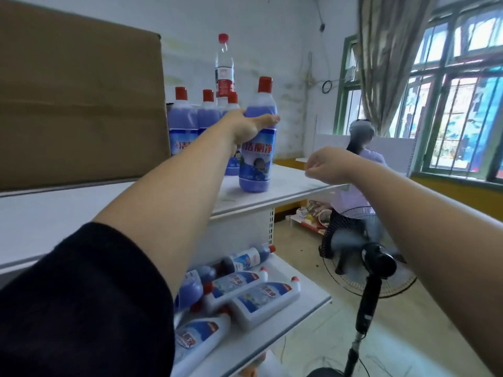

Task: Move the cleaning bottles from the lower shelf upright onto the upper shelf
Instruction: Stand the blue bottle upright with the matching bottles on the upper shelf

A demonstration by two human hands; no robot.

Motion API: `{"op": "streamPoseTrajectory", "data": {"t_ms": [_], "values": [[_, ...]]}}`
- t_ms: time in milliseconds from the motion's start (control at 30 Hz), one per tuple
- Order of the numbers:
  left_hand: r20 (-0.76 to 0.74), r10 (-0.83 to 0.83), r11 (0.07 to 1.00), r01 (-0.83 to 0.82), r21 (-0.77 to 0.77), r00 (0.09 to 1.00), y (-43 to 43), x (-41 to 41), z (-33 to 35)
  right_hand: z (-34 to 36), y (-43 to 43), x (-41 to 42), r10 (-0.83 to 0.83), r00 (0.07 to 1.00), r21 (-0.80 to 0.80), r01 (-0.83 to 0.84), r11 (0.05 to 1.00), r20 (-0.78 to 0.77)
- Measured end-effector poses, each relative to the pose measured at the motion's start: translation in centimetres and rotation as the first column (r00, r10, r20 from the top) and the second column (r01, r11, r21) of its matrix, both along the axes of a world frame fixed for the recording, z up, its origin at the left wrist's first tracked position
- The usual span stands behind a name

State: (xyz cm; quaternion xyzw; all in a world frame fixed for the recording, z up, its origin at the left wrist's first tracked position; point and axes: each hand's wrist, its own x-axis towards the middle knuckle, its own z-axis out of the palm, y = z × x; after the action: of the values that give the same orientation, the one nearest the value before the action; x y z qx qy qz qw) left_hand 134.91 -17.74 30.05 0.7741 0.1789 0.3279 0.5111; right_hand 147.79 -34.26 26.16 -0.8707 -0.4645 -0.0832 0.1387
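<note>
gripping a blue bottle [257, 159] around its shoulder, the left hand [249, 126] reaches far forward, with the thumb on the right side of the bottle and the other fingers wrapped around its far side. this bottle has a red cap and stands upright on the white upper shelf [285, 186], near the front edge. behind it stand three more blue bottles [182, 123], also upright, and a tall clear bottle [224, 66] with a red cap. a big cardboard box [81, 104] fills the left part of the same shelf. the right hand [326, 165] hangs in the air just over the right corner of the upper shelf; its fingers are curled in toward the palm and hold nothing. on the lower shelf [307, 300] several cleaning bottles [261, 300] lie on their sides, touching each other. on the floor at the right stands a fan [378, 262], and further back a seated person [359, 164] faces away, beside the window [462, 104].
</note>
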Motion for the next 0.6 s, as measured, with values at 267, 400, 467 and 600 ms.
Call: {"op": "streamPoseTrajectory", "data": {"t_ms": [267, 400, 467, 600], "values": [[-0.048, 0.104, 0.991, -0.099, 0.094, 0.993, 2.7, 5.9, 1.6, 0.2, 5.4, 5.8, 0.023, 1.0, 0.03, -0.024, 0.999, 0.02], [-0.101, 0.211, 0.948, -0.178, 0.266, 0.972, 3.1, 7.4, 2.4, 0.2, 7.1, 8.0, 0.069, 0.997, 0.027, -0.069, 0.997, 0.019], [-0.128, 0.205, 0.944, -0.162, 0.286, 0.97, 3.3, 7.9, 2.8, 0.3, 7.9, 9.0, 0.096, 0.995, 0.029, -0.096, 0.995, 0.01], [-0.173, 0.262, 0.906, -0.18, 0.383, 0.95, 3.6, 9.1, 3.4, 0.8, 9.3, 11.2, 0.142, 0.99, 0.043, -0.142, 0.989, 0.01]]}}
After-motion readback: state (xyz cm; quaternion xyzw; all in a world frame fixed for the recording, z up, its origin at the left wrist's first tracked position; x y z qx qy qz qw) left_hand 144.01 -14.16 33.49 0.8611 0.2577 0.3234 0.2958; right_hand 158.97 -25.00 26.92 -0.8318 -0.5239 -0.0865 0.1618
